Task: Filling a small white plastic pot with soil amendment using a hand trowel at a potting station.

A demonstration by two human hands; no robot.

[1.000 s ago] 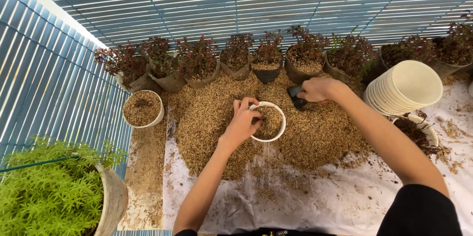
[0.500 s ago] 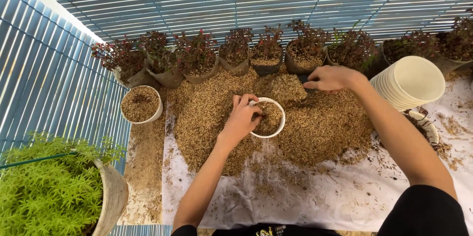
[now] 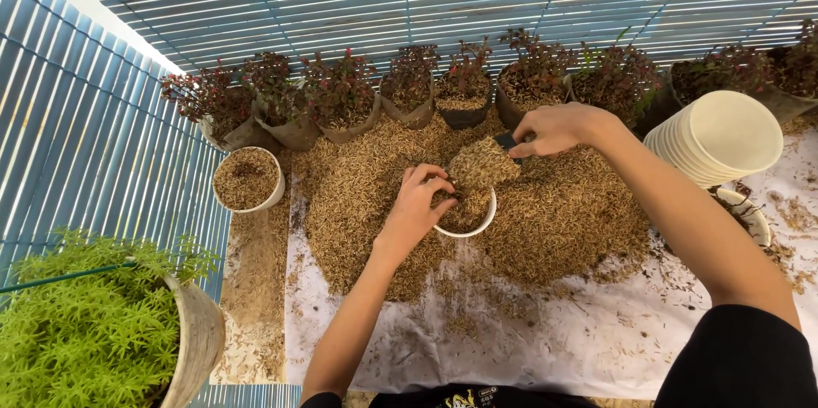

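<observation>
My left hand (image 3: pixel 418 209) grips the near rim of a small white pot (image 3: pixel 469 219) that stands partly filled with husk in the middle of a brown husk pile (image 3: pixel 554 221). My right hand (image 3: pixel 558 129) holds a dark-handled scoop (image 3: pixel 484 162) heaped with husk, tilted just above the pot's far edge. The scoop's blade is mostly buried under its load, so only the dark handle end shows by my fingers.
A row of red-leaved plants in dark bags (image 3: pixel 409 89) lines the far side. A husk-filled white pot (image 3: pixel 246 179) stands left, a stack of empty white pots (image 3: pixel 720 139) right, a green plant (image 3: pixel 94 327) at lower left. White sheet (image 3: pixel 528 348) underlies the pile.
My right hand dug the scoop into the far pile and has brought it up full over the pot. My left hand stayed on the pot's rim.
</observation>
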